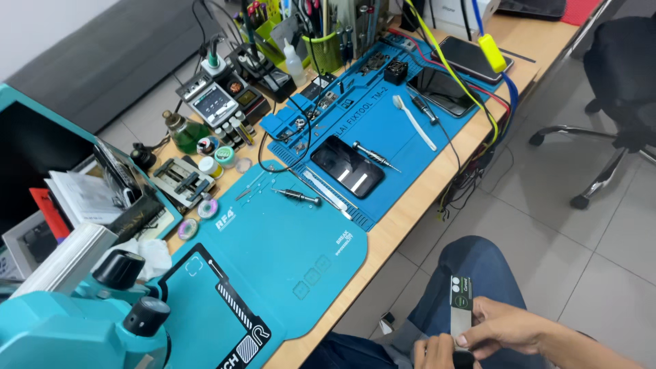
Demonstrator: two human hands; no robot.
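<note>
Gripping a narrow dark strip (461, 304) with a green-and-white label, right hand (502, 328) pinching its lower part between thumb and fingers (471, 336), strip standing nearly upright over the lap. Meeting it from below, left hand (432, 352), fingers curled and closing on the strip's bottom end at the frame edge, exact hold only partly showing. Sitting right behind the strip, a knee in blue jeans (471, 266). Lying up and left of the fingers, well apart, a teal work mat (287, 239) on the wooden desk (410, 205). Resting farther off on a blue mat (396, 143), a dark phone (347, 166), with a screwdriver (374, 156) just beside it and a white toothbrush (413, 121) beyond. Standing at the far left of the fingers, a teal microscope (82, 321). Waiting far up and right, across grey floor tiles, a black office chair (618, 82).
</note>
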